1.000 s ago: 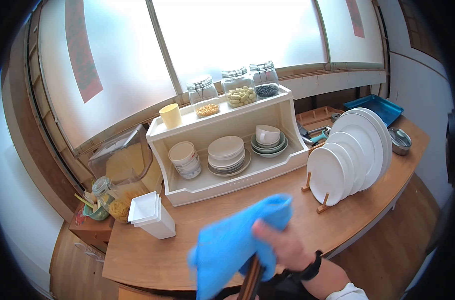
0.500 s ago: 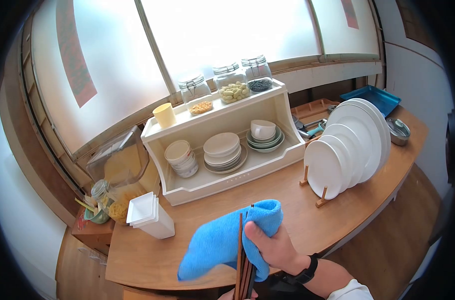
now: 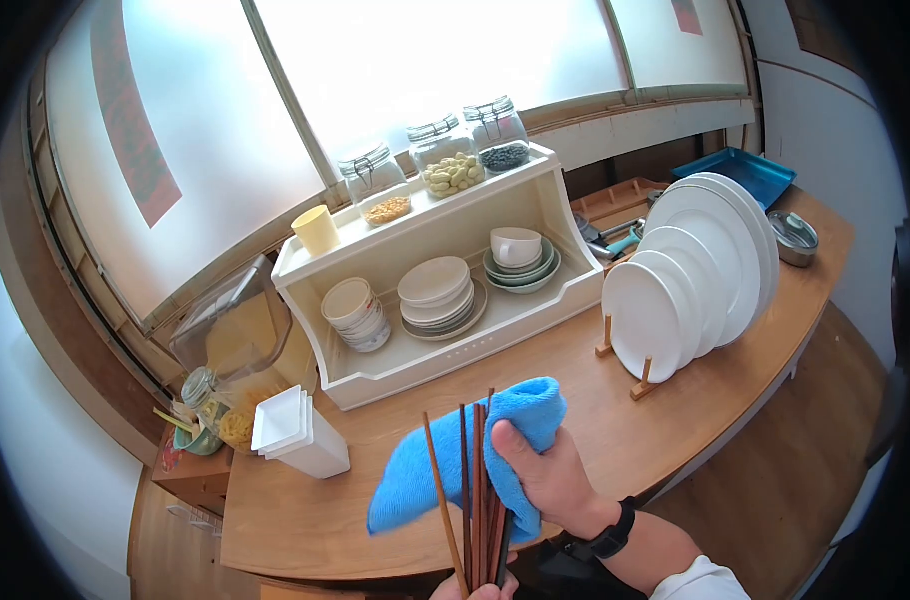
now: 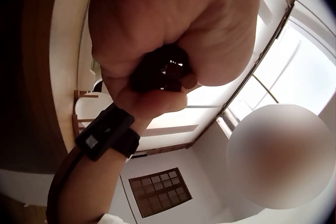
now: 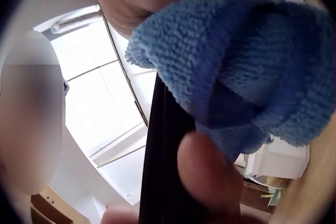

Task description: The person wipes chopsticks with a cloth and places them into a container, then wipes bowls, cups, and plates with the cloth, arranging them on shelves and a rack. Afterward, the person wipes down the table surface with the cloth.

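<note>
A bundle of brown and dark chopsticks [image 3: 478,500] stands fanned out near the table's front edge in the head view. Low in that view, my left hand [image 3: 480,588] grips their lower ends; the left wrist view shows its fingers [image 4: 157,103] curled round the dark ends. My right hand [image 3: 550,480] holds a blue cloth [image 3: 425,470], thumb on top, against the right side of the bundle. In the right wrist view the cloth [image 5: 210,50] bunches over that hand, beside the dark sticks [image 5: 168,150].
Behind stands a cream shelf [image 3: 455,360] with stacked bowls [image 3: 355,315], plates [image 3: 435,285], a yellow cup [image 3: 316,230] and glass jars [image 3: 445,160]. White containers [image 3: 300,435] are at the left. White plates [image 3: 645,320] fill a wooden rack at the right, near a blue tray [image 3: 740,178].
The cloth, a blur at first, has drawn back a little, and more of the chopsticks now shows. They have spread apart, one leaning left. The head view has shifted slightly.
</note>
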Motion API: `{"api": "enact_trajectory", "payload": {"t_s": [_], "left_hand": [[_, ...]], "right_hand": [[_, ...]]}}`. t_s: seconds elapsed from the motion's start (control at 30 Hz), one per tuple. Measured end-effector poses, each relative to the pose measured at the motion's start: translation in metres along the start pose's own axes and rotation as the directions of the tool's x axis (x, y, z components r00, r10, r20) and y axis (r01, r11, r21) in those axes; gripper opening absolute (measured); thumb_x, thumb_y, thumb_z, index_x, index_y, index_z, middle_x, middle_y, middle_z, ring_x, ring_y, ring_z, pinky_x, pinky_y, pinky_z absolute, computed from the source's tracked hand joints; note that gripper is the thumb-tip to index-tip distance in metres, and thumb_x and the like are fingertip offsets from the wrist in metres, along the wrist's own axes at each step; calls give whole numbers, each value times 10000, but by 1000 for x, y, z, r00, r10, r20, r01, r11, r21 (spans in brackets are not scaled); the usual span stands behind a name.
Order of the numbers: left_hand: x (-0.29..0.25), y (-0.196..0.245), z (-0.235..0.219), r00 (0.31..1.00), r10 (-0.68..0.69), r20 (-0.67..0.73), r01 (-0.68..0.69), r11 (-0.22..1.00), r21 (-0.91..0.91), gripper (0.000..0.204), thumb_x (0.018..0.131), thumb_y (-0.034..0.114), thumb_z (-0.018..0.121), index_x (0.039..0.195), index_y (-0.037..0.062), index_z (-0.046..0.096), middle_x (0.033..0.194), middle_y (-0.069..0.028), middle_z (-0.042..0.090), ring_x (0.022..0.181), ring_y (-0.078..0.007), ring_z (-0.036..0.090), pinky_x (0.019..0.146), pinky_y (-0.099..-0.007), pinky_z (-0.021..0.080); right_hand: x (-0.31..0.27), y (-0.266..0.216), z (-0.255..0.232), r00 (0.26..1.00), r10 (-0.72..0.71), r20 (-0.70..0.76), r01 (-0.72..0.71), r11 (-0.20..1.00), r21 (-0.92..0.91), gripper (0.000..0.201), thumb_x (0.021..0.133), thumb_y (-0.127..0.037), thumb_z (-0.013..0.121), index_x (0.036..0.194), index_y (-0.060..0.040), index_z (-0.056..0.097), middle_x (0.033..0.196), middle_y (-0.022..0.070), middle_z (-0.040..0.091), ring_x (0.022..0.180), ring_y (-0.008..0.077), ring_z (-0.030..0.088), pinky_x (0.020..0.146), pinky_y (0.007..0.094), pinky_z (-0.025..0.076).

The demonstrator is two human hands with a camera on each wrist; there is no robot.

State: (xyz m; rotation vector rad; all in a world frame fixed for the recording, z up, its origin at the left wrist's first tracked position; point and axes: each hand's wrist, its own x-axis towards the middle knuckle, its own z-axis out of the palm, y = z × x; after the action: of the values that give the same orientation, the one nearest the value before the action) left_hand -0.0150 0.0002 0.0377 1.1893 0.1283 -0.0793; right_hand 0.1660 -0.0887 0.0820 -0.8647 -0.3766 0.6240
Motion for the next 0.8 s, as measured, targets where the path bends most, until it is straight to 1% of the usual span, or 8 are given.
{"api": "enact_trajectory", "payload": {"t_s": [0.13,0.27,0.37,0.53,0.57,0.63,0.73,0.8], "left_hand": [[-2,-4,-7,1000,-17,-25,17,1000,-24,339,980,385,480,898,57,460,595,-14,451,462,-103,433,422,-229,345],[-9,-16,-14,994,-54,-91,50,998,-47,325,991,372,459,904,60,470,598,-24,456,480,-109,444,435,-226,353],[-10,-15,3,993,-44,-112,38,998,-57,261,1000,305,463,1061,51,472,633,-22,456,497,-96,439,442,-223,356],[-17,-23,-11,989,58,-139,-39,990,136,240,1002,283,457,1040,46,467,629,0,463,476,-91,441,434,-223,348],[-16,-18,-17,989,78,-126,-57,985,160,239,1004,282,452,947,50,471,612,-13,476,479,-97,452,435,-225,350],[-16,-11,-18,987,19,-161,-9,998,64,273,1003,286,453,861,52,458,599,-21,485,477,-100,454,437,-227,351],[-8,-18,-15,980,95,-175,-73,989,132,263,1006,280,440,883,49,463,597,-16,474,471,-101,452,433,-222,347],[-8,-13,-13,986,57,-156,-35,990,139,259,1006,280,440,900,45,464,593,-14,468,466,-99,449,427,-222,346]], "right_hand": [[-28,48,-7,988,-134,72,152,889,-431,430,849,-346,717,1123,-35,601,970,51,661,883,124,616,786,301,507],[-37,68,-9,963,-55,265,89,989,-115,382,843,-320,728,1103,-55,639,972,39,664,892,119,617,796,307,506],[-10,20,-10,998,-56,-35,44,960,-278,319,861,-311,710,1030,-46,653,942,32,671,866,120,620,786,304,511],[-17,41,-9,976,-190,104,215,792,-571,383,856,-303,714,1092,-14,629,982,56,666,905,139,619,802,308,508],[-32,51,9,906,-351,235,420,812,-407,385,856,-253,716,1128,-6,599,1034,69,649,943,141,605,826,306,497],[-46,73,9,942,-50,331,109,981,-163,479,817,-132,742,1226,-28,516,1150,73,576,1059,157,551,911,331,452],[-27,71,-12,916,-130,380,252,924,-289,354,860,-216,712,1133,-24,593,1034,58,639,946,134,598,833,299,487],[-13,56,-12,966,-210,152,251,901,-354,321,892,-272,673,1084,-23,610,1007,50,640,926,125,600,808,294,490]]}}
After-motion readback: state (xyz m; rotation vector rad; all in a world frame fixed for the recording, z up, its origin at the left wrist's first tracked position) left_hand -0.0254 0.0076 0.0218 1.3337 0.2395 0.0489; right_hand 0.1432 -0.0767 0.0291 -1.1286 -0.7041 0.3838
